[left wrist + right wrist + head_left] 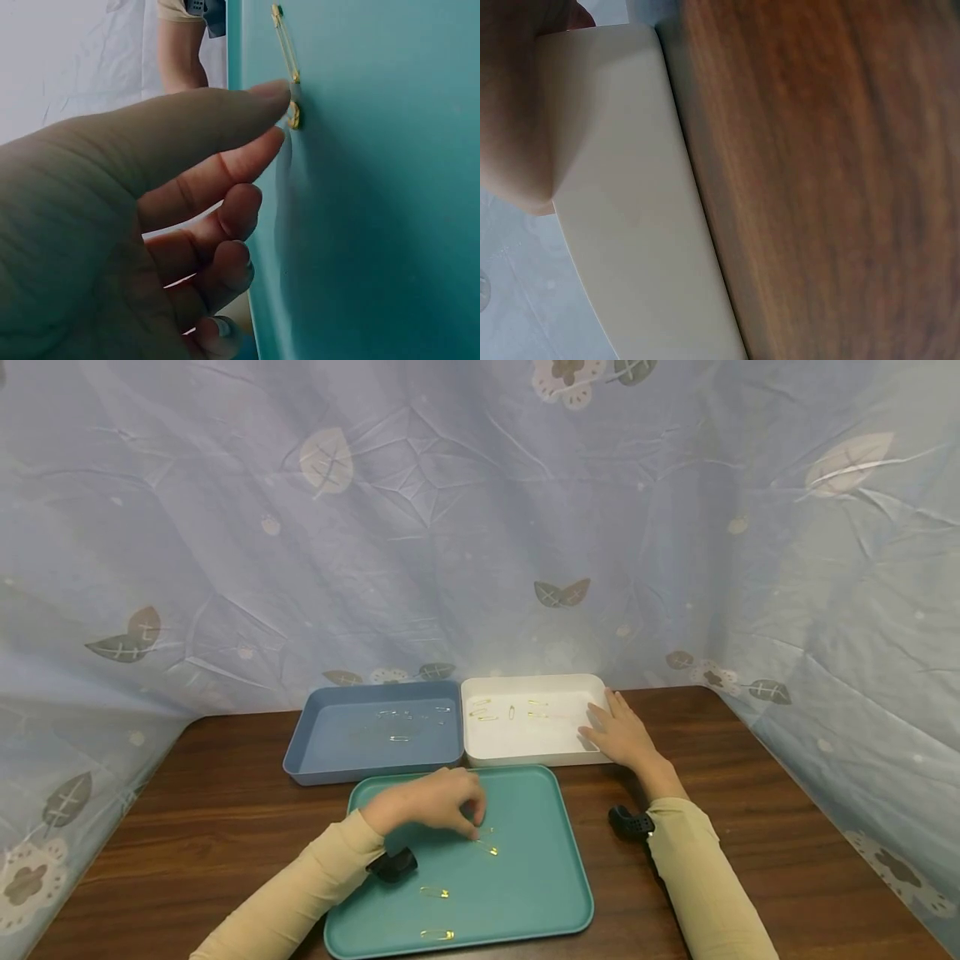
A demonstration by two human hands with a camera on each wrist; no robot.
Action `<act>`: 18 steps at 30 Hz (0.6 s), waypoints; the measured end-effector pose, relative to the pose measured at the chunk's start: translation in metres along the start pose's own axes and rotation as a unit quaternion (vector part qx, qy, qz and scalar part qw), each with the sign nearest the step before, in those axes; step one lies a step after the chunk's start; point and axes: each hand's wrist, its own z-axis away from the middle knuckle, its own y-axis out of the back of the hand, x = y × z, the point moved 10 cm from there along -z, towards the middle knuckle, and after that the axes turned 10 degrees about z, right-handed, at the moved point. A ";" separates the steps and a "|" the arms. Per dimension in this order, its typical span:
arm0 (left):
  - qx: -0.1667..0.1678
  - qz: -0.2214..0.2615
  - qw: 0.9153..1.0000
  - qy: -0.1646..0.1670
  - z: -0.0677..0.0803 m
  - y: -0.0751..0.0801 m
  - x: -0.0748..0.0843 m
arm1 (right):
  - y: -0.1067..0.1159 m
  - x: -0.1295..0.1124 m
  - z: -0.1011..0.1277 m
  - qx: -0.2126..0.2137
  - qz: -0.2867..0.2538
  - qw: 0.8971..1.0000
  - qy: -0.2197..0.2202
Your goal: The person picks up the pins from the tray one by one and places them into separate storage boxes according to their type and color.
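Soft, even light fills the head view, brightest on the curtain [480,527] just behind the white tray [525,747], with faint shadows under the hands. Its edges bow with wide-angle distortion. Both wrist views are blurred at close range, the wood [832,180] beside that tray smeared.

There is no text, label, brand, number or sign that can be read in any of the views. The curtain [480,527] carries only a pattern of leaves and flowers, without letters. The three trays [525,893] and the table [787,827] have plain surfaces, with nothing written on them.
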 end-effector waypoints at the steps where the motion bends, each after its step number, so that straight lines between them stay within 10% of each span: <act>1: -0.002 -0.001 1.000 0.001 0.000 -0.001 0.000 | 0.000 0.000 0.000 0.000 0.001 1.000 0.000; 18: -0.025 0.012 1.000 -0.002 0.002 -0.004 0.002 | 0.003 -0.002 0.001 0.004 0.005 1.000 0.000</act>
